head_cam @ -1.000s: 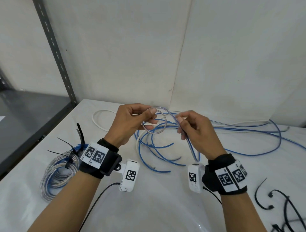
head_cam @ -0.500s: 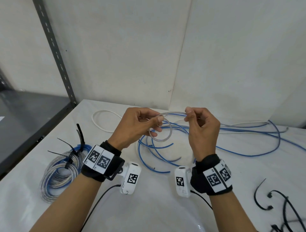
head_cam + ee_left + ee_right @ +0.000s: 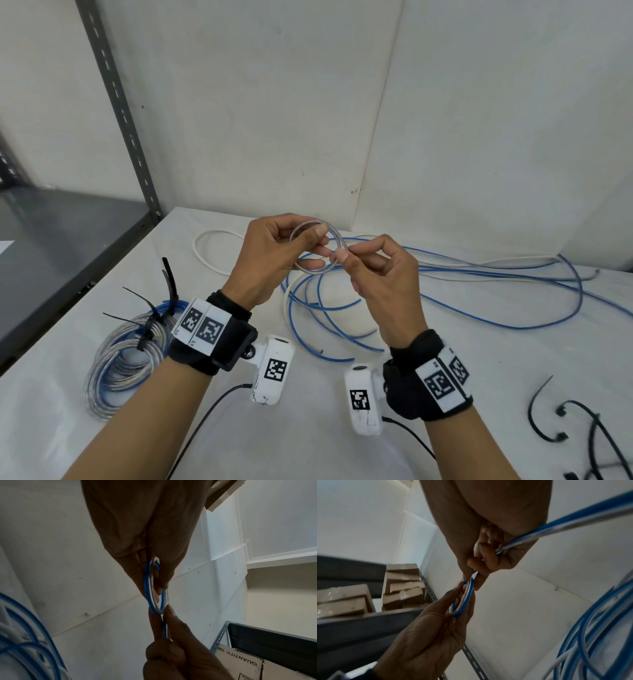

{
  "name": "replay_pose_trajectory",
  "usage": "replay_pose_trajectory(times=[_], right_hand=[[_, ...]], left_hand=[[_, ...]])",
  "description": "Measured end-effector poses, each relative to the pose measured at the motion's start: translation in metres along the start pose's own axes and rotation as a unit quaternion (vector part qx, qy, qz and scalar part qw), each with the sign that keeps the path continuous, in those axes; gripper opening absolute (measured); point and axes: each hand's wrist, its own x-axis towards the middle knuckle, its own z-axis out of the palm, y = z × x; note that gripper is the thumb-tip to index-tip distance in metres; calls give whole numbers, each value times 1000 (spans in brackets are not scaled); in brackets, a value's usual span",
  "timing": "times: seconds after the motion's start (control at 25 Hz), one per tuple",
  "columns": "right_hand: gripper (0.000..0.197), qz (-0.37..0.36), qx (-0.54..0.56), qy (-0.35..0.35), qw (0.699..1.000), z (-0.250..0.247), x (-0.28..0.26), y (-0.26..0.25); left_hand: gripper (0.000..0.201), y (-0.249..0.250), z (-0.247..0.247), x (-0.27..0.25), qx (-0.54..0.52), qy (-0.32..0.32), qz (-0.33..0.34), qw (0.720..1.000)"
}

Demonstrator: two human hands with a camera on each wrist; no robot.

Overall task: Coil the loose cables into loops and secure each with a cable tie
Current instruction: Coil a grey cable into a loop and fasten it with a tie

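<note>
A small loop (image 3: 317, 246) of clear-and-blue cable is held above the white table (image 3: 318, 445). My left hand (image 3: 274, 253) pinches the loop between thumb and fingers; the left wrist view shows this loop (image 3: 155, 588) edge-on. My right hand (image 3: 376, 274) pinches the same cable right beside the loop (image 3: 464, 599), and the cable (image 3: 556, 526) trails off from under the palm. The loose rest of the cable (image 3: 496, 274) lies tangled on the table behind the hands, mixed with a white cable (image 3: 212, 260).
A finished coil (image 3: 126, 356) bound with black ties lies at the left. Loose black cable ties (image 3: 555, 418) lie at the right front edge. A grey metal shelf (image 3: 61, 246) stands left of the table, with cardboard boxes (image 3: 359, 599) on it. White walls close the back.
My right hand came down from the top of the loop to its right side and now pinches the cable there. The left hand lifted the loop slightly.
</note>
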Motion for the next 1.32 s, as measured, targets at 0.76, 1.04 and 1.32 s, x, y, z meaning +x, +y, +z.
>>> replay_pose_trajectory(times=[0.76,1.04,1.32], right_hand=[[14,-53,-128,-152,979,-32,9,-13],[10,-97,-107,-47,988,-36,11,-23],[15,-66,-97,-61,991,-30,10,-14]], left_hand=[[44,10,6,-12,153,-258,-145,943],[41,13,14,-14,117,-198,-93,969],[40,9,13,-11,137,-154,-65,976]])
